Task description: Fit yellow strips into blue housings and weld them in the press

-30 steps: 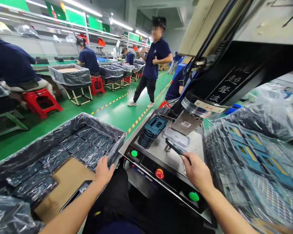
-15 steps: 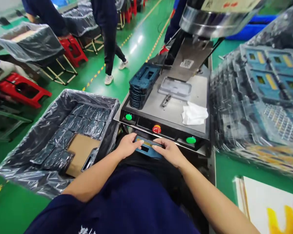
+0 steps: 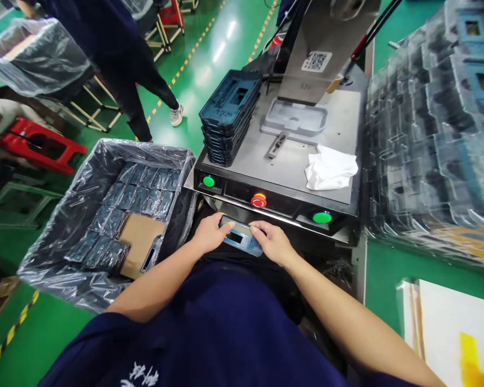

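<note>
Both hands hold one small blue plastic part (image 3: 241, 238) with a rectangular window, low in front of my lap below the machine's front edge. My left hand (image 3: 208, 234) grips its left end, fingers closed. My right hand (image 3: 272, 243) pinches its right end. Above them is the welding machine's steel deck (image 3: 290, 166) with an empty grey fixture (image 3: 293, 117). A stack of dark blue parts (image 3: 229, 119) stands on the deck's left side.
A white cloth (image 3: 331, 167) lies on the deck. Two green buttons (image 3: 321, 217) and a red stop button (image 3: 258, 201) line the front panel. A plastic-lined box (image 3: 84, 215) of parts stands left. Bagged trays (image 3: 431, 134) are right. A person's legs (image 3: 145, 80) cross the aisle.
A second ago my right hand was at the fixture and my left on the box rim. Both then came together on the blue part at my lap. My view has tilted down.
</note>
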Action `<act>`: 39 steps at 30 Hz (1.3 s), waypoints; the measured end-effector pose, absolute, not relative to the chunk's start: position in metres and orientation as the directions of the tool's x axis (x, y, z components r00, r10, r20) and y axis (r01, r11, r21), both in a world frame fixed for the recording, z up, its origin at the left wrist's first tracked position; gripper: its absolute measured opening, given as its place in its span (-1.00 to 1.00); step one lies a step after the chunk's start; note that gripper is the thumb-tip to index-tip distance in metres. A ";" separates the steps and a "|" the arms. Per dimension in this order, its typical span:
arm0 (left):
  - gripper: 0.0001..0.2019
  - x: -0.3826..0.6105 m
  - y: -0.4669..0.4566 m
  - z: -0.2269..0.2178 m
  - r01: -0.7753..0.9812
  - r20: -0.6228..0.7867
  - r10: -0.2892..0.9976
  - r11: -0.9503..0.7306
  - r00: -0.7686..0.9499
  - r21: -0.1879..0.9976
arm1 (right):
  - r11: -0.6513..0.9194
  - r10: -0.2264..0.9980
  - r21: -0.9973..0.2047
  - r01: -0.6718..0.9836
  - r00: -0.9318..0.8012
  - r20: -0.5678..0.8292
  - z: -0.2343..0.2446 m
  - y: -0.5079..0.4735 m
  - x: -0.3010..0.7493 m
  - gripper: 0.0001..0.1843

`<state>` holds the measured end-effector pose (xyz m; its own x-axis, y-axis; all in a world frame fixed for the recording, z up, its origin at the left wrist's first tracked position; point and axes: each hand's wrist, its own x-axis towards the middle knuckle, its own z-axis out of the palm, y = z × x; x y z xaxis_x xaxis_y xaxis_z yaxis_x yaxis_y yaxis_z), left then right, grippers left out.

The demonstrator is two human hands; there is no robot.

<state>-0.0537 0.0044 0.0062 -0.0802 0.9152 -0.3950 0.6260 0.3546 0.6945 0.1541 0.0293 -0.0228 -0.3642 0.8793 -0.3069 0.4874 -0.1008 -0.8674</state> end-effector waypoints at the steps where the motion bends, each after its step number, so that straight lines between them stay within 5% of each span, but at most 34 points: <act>1: -0.58 -0.050 0.003 0.009 0.664 -0.367 0.923 0.345 -0.113 0.663 | -0.110 0.882 -0.892 0.439 -0.371 -0.291 -0.024 0.027 0.153 -0.60; 4: -0.01 -0.036 -0.003 0.014 0.753 -0.253 0.948 0.307 -0.190 0.582 | -0.113 0.897 -0.940 0.321 -0.375 -0.235 -0.025 0.020 0.148 -0.57; 6: 0.11 -0.031 -0.004 0.016 0.759 -0.215 0.956 0.290 -0.200 0.582 | -0.105 0.910 -0.950 0.294 -0.358 -0.211 -0.024 0.016 0.148 -0.56; 11: -0.47 -0.041 -0.001 0.011 0.649 -0.301 0.933 0.353 -0.195 0.674 | -0.216 0.890 -0.942 0.259 -0.344 -0.299 -0.025 0.015 0.152 -0.52; 14: -0.61 -0.052 0.001 0.004 0.487 -0.357 0.914 0.404 -0.191 0.774 | -0.288 0.871 -0.939 0.189 -0.357 -0.338 -0.026 0.015 0.152 -0.50; 22: -0.55 -0.059 -0.006 0.005 0.150 -0.474 0.862 0.501 -0.180 0.852 | -0.369 0.830 -0.919 0.137 -0.397 -0.393 -0.025 0.013 0.148 -0.50; 25: -0.45 -0.055 -0.011 0.012 0.361 -0.400 0.890 0.456 -0.220 0.814 | -0.327 0.834 -0.926 0.188 -0.403 -0.376 -0.021 0.010 0.145 -0.50; 29: -0.06 -0.043 -0.016 0.018 0.677 -0.255 0.935 0.356 -0.248 0.644 | -0.116 0.872 -0.949 0.295 -0.428 -0.239 -0.015 0.006 0.142 -0.53; 34: -0.54 -0.041 -0.012 0.012 0.643 -0.256 0.947 0.321 -0.196 0.695 | -0.132 0.883 -0.928 0.349 -0.383 -0.270 -0.022 0.006 0.150 -0.52; 39: -0.67 -0.051 -0.005 0.004 0.227 -0.430 0.864 0.488 -0.263 0.843 | -0.244 0.847 -0.919 0.309 -0.394 -0.357 -0.028 0.015 0.154 -0.48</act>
